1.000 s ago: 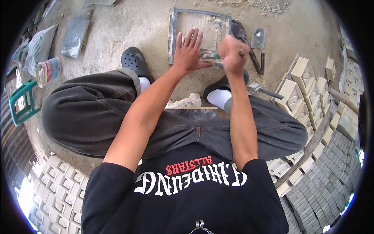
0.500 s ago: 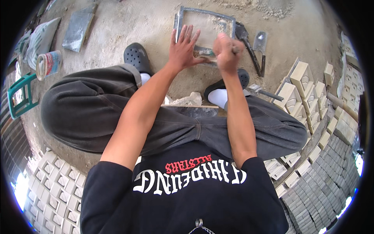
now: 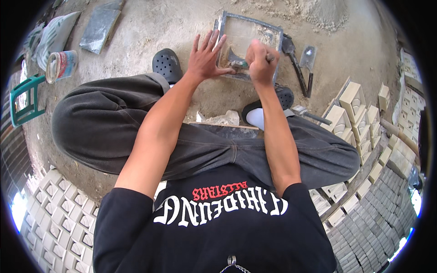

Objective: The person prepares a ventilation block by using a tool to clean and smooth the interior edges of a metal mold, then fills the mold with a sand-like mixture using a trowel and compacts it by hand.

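On the ground in front of me lies a rectangular dark-edged frame [image 3: 253, 19], its inside coated with pale, sandy material. My left hand [image 3: 205, 61] is spread over its left side, fingers apart and thumb along the near edge. My right hand [image 3: 261, 61] is closed in a fist above the right half of the frame. It grips a round-handled tool [image 3: 270, 58], whose handle end sticks out of the fist. A dark, greenish flat part shows to the left of the fist, inside the frame; the fist hides how it joins the handle.
Right of the frame lie a black long-handled tool [image 3: 295, 61] and a small trowel [image 3: 308, 57]. Cream moulded blocks [image 3: 353, 101] stack at right, beside grey blocks [image 3: 378, 218]. A tub [image 3: 61, 66], green stool [image 3: 27, 98] and flat slab [image 3: 101, 26] stand left. Powder [image 3: 325, 13] is heaped beyond.
My right fist and its tool have moved left across the frame. My left hand stays spread but sits slightly further left on the frame's edge. The whole view has shifted a little.
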`<action>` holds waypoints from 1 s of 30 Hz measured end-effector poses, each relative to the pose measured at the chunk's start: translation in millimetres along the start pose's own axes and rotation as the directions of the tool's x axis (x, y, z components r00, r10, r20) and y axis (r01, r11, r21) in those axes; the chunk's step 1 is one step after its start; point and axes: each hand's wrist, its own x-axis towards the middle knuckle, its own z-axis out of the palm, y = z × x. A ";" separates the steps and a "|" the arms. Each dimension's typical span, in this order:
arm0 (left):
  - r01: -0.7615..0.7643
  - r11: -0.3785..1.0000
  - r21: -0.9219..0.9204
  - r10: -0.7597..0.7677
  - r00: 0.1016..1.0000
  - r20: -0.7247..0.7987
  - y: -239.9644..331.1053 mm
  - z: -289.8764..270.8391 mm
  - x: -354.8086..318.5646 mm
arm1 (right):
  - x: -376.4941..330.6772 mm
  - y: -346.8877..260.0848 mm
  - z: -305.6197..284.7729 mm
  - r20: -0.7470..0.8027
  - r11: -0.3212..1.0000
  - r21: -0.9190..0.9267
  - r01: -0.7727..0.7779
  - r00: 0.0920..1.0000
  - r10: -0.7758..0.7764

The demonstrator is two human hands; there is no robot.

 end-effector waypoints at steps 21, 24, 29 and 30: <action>-0.011 0.995 -0.103 0.013 1.000 0.019 24.6 15.0 4.1 | -12.4 -12.2 -25.4 -0.029 0.996 0.084 -0.024 0.999 0.026; -0.014 0.998 -0.059 0.016 0.999 0.034 19.8 14.4 8.5 | -14.6 -7.6 -9.9 -0.035 0.996 0.024 -0.089 0.995 0.090; 0.000 0.999 -0.048 0.000 1.000 0.010 8.0 16.6 7.6 | -11.8 -10.1 -6.4 -0.014 0.988 0.135 -0.069 0.997 0.071; 0.000 0.999 -0.048 0.001 1.000 0.005 7.9 15.9 7.1 | -9.5 -5.1 0.2 0.004 0.996 0.063 -0.060 0.998 0.060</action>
